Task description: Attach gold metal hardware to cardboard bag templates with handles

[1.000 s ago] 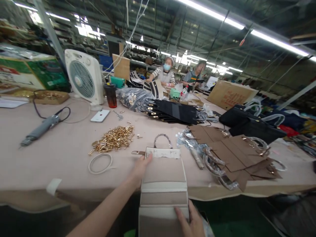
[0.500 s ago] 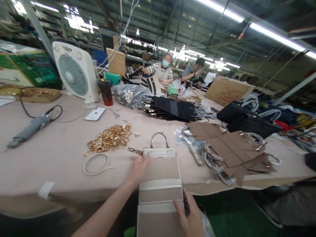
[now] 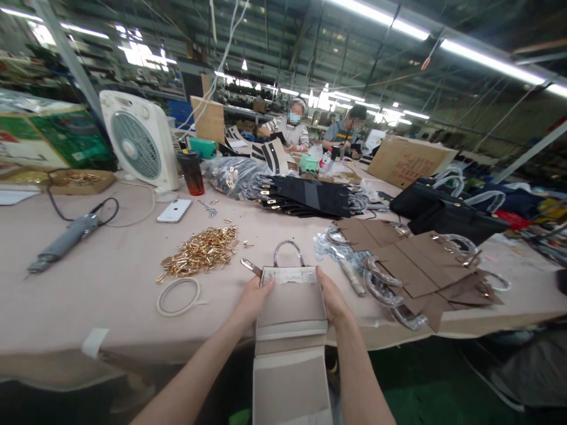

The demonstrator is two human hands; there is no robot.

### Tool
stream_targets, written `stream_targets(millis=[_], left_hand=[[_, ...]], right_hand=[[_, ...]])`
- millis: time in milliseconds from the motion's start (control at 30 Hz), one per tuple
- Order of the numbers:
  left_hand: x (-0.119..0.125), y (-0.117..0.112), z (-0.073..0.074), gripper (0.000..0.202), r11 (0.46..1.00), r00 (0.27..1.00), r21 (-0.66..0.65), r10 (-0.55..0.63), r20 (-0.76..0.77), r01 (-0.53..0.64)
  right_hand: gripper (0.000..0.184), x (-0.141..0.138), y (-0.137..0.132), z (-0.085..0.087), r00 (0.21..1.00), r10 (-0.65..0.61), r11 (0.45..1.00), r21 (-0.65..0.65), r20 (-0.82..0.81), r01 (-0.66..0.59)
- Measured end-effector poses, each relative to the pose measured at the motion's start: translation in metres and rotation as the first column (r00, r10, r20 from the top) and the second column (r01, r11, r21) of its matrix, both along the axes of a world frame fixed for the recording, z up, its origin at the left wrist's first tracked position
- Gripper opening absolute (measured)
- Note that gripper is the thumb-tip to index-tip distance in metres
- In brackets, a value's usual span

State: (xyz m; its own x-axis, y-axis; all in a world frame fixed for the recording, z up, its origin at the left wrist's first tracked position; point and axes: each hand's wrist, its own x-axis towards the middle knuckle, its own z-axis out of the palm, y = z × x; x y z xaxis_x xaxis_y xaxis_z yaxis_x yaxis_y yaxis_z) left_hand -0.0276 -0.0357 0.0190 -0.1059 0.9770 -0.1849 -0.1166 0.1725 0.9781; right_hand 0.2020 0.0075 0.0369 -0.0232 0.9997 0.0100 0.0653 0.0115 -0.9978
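A taupe and cream bag panel (image 3: 291, 307) lies over the near table edge, its lower part hanging off toward me. My left hand (image 3: 252, 300) grips its left side near the top, fingers curled on the edge. My right hand (image 3: 331, 298) grips its right side at the same height. A clear-wrapped handle (image 3: 288, 248) loops up from the panel's top, and a strap with a gold buckle (image 3: 250, 267) sticks out at its upper left.
A pile of gold hardware (image 3: 201, 251), a white ring (image 3: 178, 296), a phone (image 3: 174, 210), a grey power tool (image 3: 62, 242) and a fan (image 3: 139, 141) sit to the left. Brown panels (image 3: 420, 265) and black bags (image 3: 447, 212) lie right. Two people sit far back.
My right hand has gone from the panel's lower right corner up to its upper right side, opposite my left hand. The buckle strap has tilted upward a little.
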Motion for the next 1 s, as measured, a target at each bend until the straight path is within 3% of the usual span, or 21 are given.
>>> stream_targets(millis=[100, 233, 367, 467, 600, 667, 733, 800, 867, 1000], left_hand=[[-0.001, 0.004, 0.002, 0.047, 0.999, 0.999, 0.043, 0.005, -0.032, -0.003], [0.001, 0.004, 0.009, 0.035, 0.994, 0.985, 0.101, 0.063, -0.160, -0.047], [0.006, -0.001, 0.010, 0.060, 0.973, 0.905, 0.151, 0.217, -0.366, -0.173], [0.004, -0.007, 0.011, 0.078, 0.941, 0.778, 0.269, 0.323, -0.539, -0.205], [-0.001, -0.014, 0.021, 0.072, 0.870, 0.464, 0.485, 0.466, -0.753, -0.087], [0.003, -0.016, 0.027, 0.059, 0.861, 0.412, 0.500, 0.424, -0.806, 0.091], [0.012, -0.015, 0.030, 0.050, 0.836, 0.436, 0.440, 0.279, -0.856, 0.328], [0.026, -0.009, 0.030, 0.044, 0.801, 0.452, 0.362, 0.131, -0.882, 0.476], [0.041, 0.000, 0.029, 0.041, 0.818, 0.446, 0.309, 0.072, -0.892, 0.486], [0.058, 0.018, 0.032, 0.028, 0.868, 0.364, 0.239, 0.073, -0.928, 0.435]], right_hand=[[0.061, -0.005, 0.004, -0.014, 0.987, -0.014, 0.995, -0.099, -0.163, -0.003], [0.066, -0.003, 0.002, -0.029, 0.952, -0.183, 0.983, -0.060, -0.246, 0.174], [0.051, -0.004, 0.002, -0.038, 0.926, -0.303, 0.951, -0.009, -0.224, 0.309], [0.039, -0.009, 0.003, -0.039, 0.950, -0.305, 0.948, 0.075, -0.069, 0.310], [0.029, -0.018, 0.002, -0.036, 0.941, -0.306, 0.938, 0.214, 0.145, 0.272], [0.028, -0.021, 0.001, -0.036, 0.922, -0.326, 0.929, 0.251, 0.210, 0.271], [0.027, -0.024, 0.001, -0.036, 0.905, -0.342, 0.921, 0.282, 0.253, 0.269], [0.027, -0.025, 0.000, -0.037, 0.889, -0.351, 0.913, 0.317, 0.294, 0.256], [0.027, -0.024, -0.001, -0.037, 0.871, -0.345, 0.912, 0.343, 0.351, 0.223], [0.028, -0.021, -0.002, -0.038, 0.824, -0.318, 0.924, 0.347, 0.468, 0.160]])
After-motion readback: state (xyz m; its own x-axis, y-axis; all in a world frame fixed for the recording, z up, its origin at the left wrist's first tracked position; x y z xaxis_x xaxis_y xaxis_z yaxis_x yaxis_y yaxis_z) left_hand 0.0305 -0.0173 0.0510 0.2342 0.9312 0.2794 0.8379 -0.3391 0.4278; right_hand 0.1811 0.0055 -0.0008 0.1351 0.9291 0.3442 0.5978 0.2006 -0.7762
